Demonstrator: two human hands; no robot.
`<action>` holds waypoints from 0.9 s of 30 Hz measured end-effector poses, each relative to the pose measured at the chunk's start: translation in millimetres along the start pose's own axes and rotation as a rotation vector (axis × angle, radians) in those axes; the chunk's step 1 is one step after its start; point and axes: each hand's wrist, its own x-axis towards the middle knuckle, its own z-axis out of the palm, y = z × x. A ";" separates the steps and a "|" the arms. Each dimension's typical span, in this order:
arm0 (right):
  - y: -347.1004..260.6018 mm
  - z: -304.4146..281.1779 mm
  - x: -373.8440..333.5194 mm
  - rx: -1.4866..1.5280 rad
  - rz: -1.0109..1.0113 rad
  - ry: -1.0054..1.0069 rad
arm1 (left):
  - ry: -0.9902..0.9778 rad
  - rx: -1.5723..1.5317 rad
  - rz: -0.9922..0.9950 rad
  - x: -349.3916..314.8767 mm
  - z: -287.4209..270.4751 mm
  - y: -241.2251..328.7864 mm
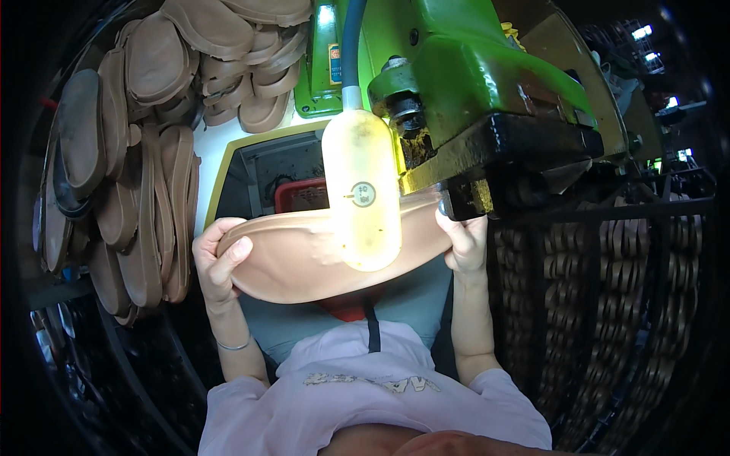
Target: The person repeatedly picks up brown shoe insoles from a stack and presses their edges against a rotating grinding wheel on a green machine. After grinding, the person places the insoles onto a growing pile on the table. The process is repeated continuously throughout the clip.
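I have one brown sole (285,262) up in the middle of the frame, held by its two ends. My left hand (221,260) is closed around the left end, with the thumb on the near side and the fingers tucked over the top edge. My right hand (464,242) pinches the right end, just under the black part of the big green machine (506,83) at the upper right. Some of those fingers are hidden from me, and I can't tell if the sole touches the machine there. A bright lamp (361,175) hangs in front of the sole and covers part of it, so I can't see all of its face. As far as I can judge, picking up this one is done, and it looks whole. I can't tell if any work on it is finished, and it has not been put down yet. At the upper left, a big heap of soles (160,64) sits beside the white worktop (207,144), so there may be lots left, but I can't tell if those are done or waiting. Many more rows of soles (616,304) fill the rack at the lower right. Behind my sole, a red basket (298,195) shows, and I can't see what is in it.
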 end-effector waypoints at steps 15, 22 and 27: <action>-2.9 36.6 2.1 -0.179 0.076 -0.064 | -0.058 -0.030 -0.125 -63.2 -44.0 -35.9; -10.8 54.5 12.3 -0.163 0.072 -0.036 | -0.310 -0.010 -0.421 -119.9 18.3 -93.0; 4.5 58.4 4.0 -0.184 -0.106 -0.036 | -0.430 0.197 -0.227 -105.7 95.4 -87.4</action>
